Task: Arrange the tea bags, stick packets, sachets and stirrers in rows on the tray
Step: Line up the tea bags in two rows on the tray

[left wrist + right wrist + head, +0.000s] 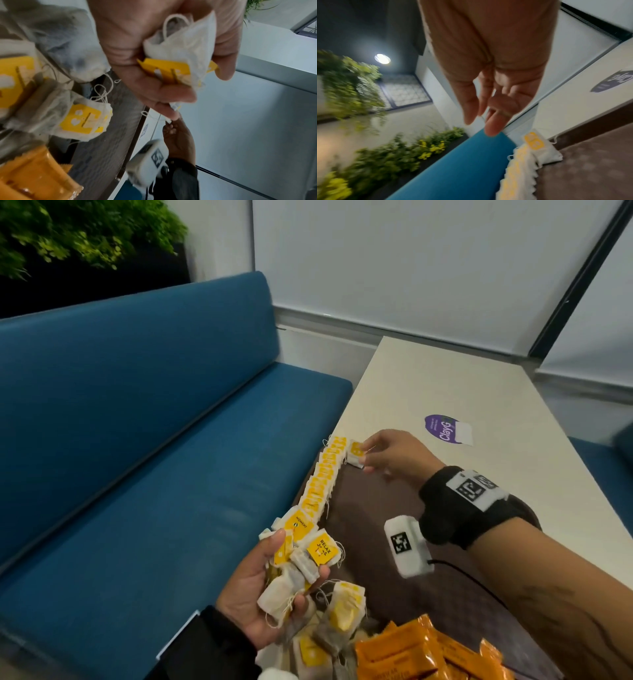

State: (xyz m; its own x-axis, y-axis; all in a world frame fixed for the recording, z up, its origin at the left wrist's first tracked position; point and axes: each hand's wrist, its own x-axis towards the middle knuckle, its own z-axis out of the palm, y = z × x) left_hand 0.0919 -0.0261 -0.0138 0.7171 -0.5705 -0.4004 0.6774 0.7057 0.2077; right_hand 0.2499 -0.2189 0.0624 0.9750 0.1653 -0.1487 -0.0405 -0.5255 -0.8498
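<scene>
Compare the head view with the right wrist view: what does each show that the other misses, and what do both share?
Head view only: the left hand gripping a bunch of tea bags, loose tea bags and orange packets at the tray's near end. Right wrist view only: a ceiling light and yellow-flowered plants. Both: the right hand, the row of tea bags along the brown tray, the single tea bag beside the row's far end, the blue bench.

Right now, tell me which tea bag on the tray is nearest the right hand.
The tea bag at the tray's far corner, beside the long row's far end; the right hand is at it.
</scene>
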